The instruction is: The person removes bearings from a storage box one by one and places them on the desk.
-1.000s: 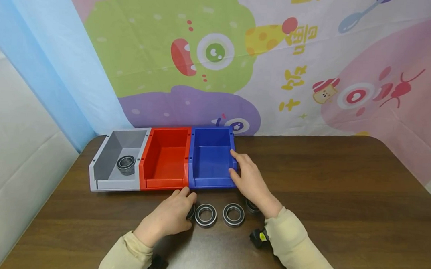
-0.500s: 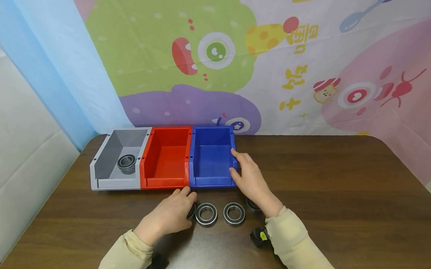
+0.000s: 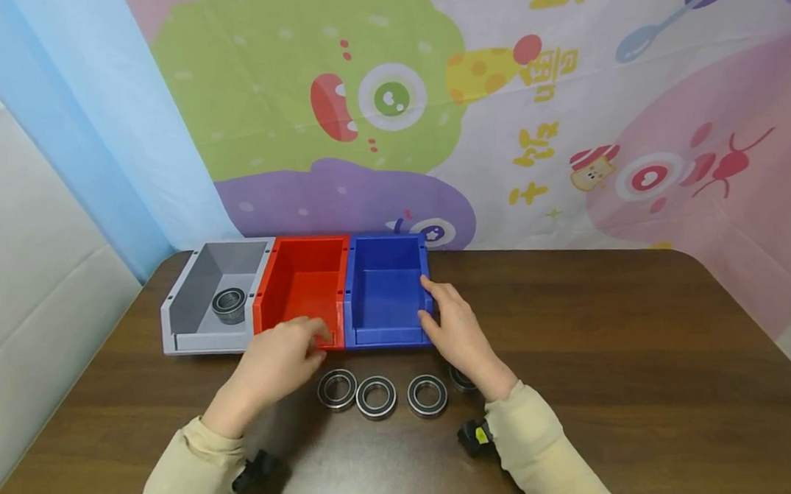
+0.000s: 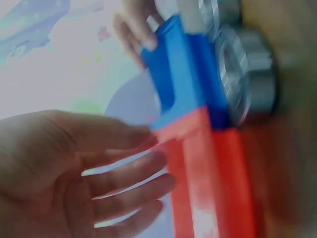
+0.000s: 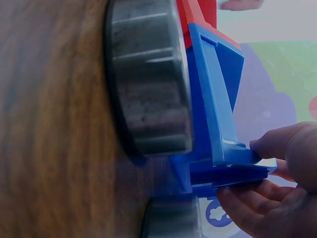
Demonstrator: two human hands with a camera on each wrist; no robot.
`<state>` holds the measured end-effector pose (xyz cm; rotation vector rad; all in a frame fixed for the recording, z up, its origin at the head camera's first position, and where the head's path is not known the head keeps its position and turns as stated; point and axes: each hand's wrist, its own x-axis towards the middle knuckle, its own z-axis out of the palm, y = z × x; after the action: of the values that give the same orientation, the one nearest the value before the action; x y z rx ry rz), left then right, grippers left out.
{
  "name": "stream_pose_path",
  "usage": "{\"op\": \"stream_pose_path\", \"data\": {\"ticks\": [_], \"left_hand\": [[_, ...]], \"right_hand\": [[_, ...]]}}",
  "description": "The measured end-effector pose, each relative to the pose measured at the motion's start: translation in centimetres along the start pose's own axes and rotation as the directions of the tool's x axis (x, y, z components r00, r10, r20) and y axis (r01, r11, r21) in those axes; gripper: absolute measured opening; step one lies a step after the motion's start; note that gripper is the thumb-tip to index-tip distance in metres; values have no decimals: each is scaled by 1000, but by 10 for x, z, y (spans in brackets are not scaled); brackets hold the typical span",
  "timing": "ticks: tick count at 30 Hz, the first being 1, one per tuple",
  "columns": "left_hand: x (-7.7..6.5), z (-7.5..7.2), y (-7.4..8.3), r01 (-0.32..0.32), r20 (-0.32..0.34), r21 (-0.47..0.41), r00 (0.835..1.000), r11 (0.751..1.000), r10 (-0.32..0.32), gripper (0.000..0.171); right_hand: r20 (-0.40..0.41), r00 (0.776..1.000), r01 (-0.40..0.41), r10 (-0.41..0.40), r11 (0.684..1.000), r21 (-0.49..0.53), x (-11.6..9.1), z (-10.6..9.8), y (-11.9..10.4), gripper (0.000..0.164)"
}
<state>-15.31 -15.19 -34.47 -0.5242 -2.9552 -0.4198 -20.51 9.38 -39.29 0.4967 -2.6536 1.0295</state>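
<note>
Bins (image 3: 309, 280): plain grey, red, blue — left to right.
Rings (image 3: 376, 415): silver with a black band.
Table (image 3: 597, 344): dark brown, wood grain.
Sleeves (image 3: 539, 448): plain cream.
Wrist unit (image 3: 472, 439): black — yellow patch (image 3: 482, 435).
Sheet (image 3: 486, 140): white ground.
Drape (image 3: 103, 116): pale blue.
Green monster (image 3: 276, 102): paler flecks, red mouth (image 3: 329, 108).
Purple monster (image 3: 331, 200): lighter spots.
Pink monster (image 3: 686, 112): red-and-white eye (image 3: 637, 176).
Cone (image 3: 479, 75): yellow, orange spots, red tip (image 3: 527, 49).
Lettering (image 3: 537, 159): yellow.

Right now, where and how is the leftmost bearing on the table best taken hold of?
I would pinch the leftmost bearing by its outer rim, at the near and far edges, with the left hand from above. It lies flat, top uncovered, and the next bearing sits close on its right, leaving little room there.
</note>
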Motion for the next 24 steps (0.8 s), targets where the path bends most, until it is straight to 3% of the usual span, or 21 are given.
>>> {"op": "stream_pose_path", "data": {"ticks": [5,8,12,17,21,24], "left_hand": [[3,-29,-34,107,-103,-135,987,985,-122,18],[5,-40,-57,163,-175,-181,965,970,-195,21],[8,-41,-81,234,-252,-174,928,957,-273,24],[12,-31,-102,307,-250,-153,907,939,-338,30],[16,-21,-115,325,-225,-137,910,936,-348,39],[18,-12,-122,361,-165,-166,907,918,-387,52]], "right_hand": [[0,1000,4,-4,1000,5,0,0,0,50],[-4,1000,9,-9,1000,4,0,0,1,50],[-10,1000,11,-11,1000,0,0,-1,1,50],[0,1000,-3,3,1000,7,0,-1,1,50],[-3,1000,-4,4,1000,10,0,-1,-1,50],[-3,1000,-5,5,1000,12,0,0,-1,50]]}}
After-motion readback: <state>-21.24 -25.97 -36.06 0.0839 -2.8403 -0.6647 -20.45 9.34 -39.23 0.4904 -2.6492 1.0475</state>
